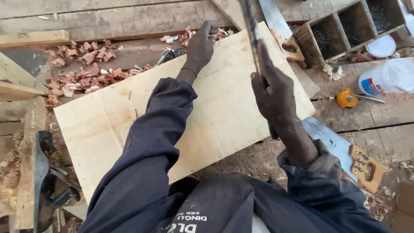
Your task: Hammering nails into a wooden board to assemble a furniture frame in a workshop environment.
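plywood board [224, 99] centre bare, shavings [82, 69] behind

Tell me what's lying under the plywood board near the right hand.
A handsaw pokes out from under the plywood board, below the right hand: part of its blade and its wooden handle show. The rest of the blade is covered by the board and forearm.

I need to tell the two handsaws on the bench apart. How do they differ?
The far handsaw lies beyond the plywood panel, its blade running off the top edge. The near handsaw lies beside the right hand, its blade partly hidden under the forearm. Both have pale wooden handles and lie flat.
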